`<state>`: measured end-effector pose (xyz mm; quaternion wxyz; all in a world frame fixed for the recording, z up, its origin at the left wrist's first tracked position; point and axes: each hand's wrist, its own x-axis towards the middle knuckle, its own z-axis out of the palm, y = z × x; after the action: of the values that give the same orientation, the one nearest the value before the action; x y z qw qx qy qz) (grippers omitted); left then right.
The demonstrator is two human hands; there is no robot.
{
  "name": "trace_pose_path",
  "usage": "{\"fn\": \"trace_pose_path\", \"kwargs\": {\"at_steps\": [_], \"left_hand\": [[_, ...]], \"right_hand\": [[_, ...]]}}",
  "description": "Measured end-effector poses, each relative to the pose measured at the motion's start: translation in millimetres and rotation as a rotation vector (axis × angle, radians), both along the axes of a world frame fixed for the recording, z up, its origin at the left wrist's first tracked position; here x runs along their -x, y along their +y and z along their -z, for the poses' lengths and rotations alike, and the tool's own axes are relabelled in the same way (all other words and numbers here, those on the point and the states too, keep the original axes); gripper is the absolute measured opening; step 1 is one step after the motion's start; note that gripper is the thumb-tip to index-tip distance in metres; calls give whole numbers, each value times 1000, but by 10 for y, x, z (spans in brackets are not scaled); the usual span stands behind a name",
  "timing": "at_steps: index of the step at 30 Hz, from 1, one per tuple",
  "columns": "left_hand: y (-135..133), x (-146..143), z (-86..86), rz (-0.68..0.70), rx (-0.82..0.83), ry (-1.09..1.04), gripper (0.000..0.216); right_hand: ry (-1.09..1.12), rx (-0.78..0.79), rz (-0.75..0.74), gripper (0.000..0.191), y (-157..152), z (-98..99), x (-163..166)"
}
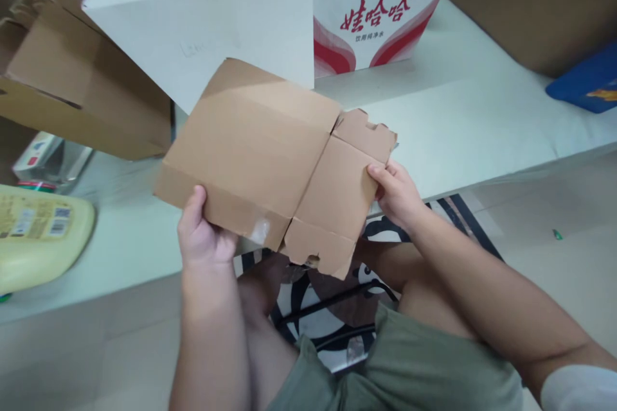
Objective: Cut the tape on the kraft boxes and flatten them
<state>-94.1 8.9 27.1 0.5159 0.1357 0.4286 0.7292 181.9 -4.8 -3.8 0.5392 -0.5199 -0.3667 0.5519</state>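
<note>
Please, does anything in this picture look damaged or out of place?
The flat brown cardboard piece looks ragged along its lower right flap, perhaps torn. A small green scrap lies on the pale tiled floor, like dropped litter.

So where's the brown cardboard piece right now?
In the head view, the brown cardboard piece is near the centre, held by the left hand and the right hand, partly covering a plain white box behind it.

The pale green table [486, 103] bears a red-lettered white carton [380, 32], a plain-sided white carton [241, 32] beside it, a brown box [116, 90] at left and, near that, a yellowish bottle [43, 237]
</note>
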Motion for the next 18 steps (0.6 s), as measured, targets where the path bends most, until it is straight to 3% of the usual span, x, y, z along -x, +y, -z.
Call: {"fn": "trace_pose_path", "kwargs": {"at_steps": [5,7,13,16,18], "left_hand": [[62,-12,91,86,111,-62,19],[86,-36,130,130,157,-75,16],[79,-18,136,268,143,-106,50],[45,27,88,305,160,-67,45],[39,36,67,316,140,-58,42]], "right_hand": [[37,110,-178,58,-101,-28,38],[52,141,-168,55,-139,-46,75],[91,12,149,48,-124,-241,71],[-13,-63,390,44,-158,-353,-253],[-236,-78,578,35,-220,-404,-605]]}}
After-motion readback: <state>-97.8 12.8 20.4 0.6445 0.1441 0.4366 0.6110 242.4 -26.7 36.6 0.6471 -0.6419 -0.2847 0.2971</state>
